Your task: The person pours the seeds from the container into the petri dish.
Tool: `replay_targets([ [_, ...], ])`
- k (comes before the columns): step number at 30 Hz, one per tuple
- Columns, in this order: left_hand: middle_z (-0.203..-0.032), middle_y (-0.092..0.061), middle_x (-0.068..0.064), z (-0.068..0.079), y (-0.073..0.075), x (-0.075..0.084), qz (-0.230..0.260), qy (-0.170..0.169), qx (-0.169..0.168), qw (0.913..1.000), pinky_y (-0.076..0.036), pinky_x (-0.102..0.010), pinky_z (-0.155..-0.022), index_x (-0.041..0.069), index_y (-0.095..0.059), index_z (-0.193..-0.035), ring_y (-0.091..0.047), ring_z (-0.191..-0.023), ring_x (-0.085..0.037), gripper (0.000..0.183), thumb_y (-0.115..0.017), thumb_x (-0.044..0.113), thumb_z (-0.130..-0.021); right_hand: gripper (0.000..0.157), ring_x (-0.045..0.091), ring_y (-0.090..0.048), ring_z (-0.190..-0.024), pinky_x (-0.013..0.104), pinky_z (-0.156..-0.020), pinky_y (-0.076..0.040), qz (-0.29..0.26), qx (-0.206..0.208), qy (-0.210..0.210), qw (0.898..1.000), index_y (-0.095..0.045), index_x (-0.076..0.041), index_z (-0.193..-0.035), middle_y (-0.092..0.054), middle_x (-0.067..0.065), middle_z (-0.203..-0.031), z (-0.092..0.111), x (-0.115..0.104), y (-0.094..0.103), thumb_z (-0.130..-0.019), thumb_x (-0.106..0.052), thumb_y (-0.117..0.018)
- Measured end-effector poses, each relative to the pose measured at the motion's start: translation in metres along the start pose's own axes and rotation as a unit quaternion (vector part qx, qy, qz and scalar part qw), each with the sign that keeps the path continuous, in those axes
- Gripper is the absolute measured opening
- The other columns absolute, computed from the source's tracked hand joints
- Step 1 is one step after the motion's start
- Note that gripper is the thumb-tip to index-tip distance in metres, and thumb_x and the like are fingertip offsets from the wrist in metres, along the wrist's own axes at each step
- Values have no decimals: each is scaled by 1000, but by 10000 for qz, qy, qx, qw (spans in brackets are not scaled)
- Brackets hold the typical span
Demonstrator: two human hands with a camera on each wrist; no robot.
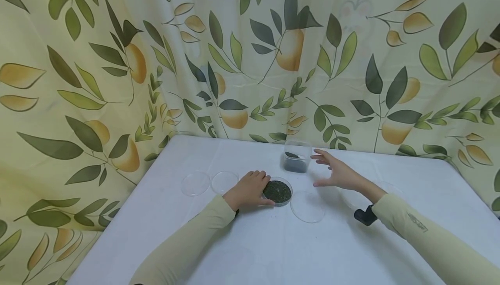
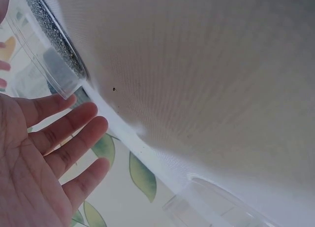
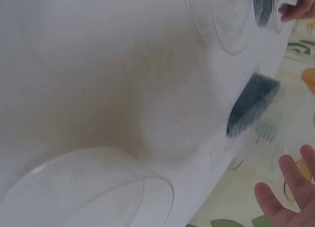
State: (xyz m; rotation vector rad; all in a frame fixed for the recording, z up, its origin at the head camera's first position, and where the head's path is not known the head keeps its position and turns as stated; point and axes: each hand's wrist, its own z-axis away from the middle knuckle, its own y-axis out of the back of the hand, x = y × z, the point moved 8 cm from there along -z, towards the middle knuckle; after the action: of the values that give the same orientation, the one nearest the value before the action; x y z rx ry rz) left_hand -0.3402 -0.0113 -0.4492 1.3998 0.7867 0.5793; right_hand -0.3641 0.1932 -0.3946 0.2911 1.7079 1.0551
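My left hand [image 1: 250, 189] holds a clear petri dish [image 1: 290, 196] by its left side, thumb at the front and fingers at the back. Dark green, grainy material [image 1: 277, 191] fills the dish. In the left wrist view, a fingertip meets the clear rim while the other fingers reach past it. My right hand [image 1: 337, 174] hovers with thumb and fingers spread, holding nothing. Just left of its fingertips is a clear plastic tub [image 1: 296, 163] with dark contents in its lower part. A round clear lid or dish [image 1: 307, 221] lies between the hands, right of the filled dish.
Two more round clear dishes or lids [image 1: 195, 195] lie left of my left hand. Clear round pieces [image 3: 98, 149] also lie beneath my right forearm. A white cloth covers the table [image 1: 281, 250]. Behind its far edge hangs a leaf-patterned curtain [image 1: 250, 103].
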Motion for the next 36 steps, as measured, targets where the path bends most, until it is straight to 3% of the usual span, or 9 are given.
replay_targets([
  [9, -129, -52, -7, 1, 3, -2, -52, 27, -99, 9999, -39, -34, -104, 8, -44, -137, -50, -119, -20, 88, -44, 75, -80, 103, 43, -42, -128, 64, -101, -33, 296, -224, 488, 9981, -21, 0, -145, -45, 22, -140, 17, -17, -20, -67, -21, -84],
  [20, -127, -52, -6, 0, 3, -1, 30, 66, -124, 9999, -39, -34, -104, 9, -44, -137, -50, -116, -19, 86, -46, 74, -80, 102, 41, -45, -126, 58, -103, -34, 774, -488, 548, 9943, -30, 5, -141, -52, 18, -134, 34, -22, -36, -61, -24, -86],
  [28, -123, -53, -5, 0, 2, 0, 26, 48, -46, 10000, -40, -34, -103, 9, -46, -134, -51, -114, -18, 84, -48, 73, -80, 96, 38, -51, -119, 56, -97, -42, 1497, -421, 661, 9856, -44, 4, -133, -55, 17, -128, 43, -16, -41, -57, -36, -88],
  [36, -123, -53, -4, -1, -1, 0, 42, 93, -138, 9999, -40, -34, -103, 10, -46, -134, -51, -113, -17, 84, -47, 75, -79, 100, 42, -52, -114, 57, -92, -44, 2201, -430, 709, 9720, -48, 4, -130, -53, 23, -126, 48, -8, -49, -53, -47, -86],
])
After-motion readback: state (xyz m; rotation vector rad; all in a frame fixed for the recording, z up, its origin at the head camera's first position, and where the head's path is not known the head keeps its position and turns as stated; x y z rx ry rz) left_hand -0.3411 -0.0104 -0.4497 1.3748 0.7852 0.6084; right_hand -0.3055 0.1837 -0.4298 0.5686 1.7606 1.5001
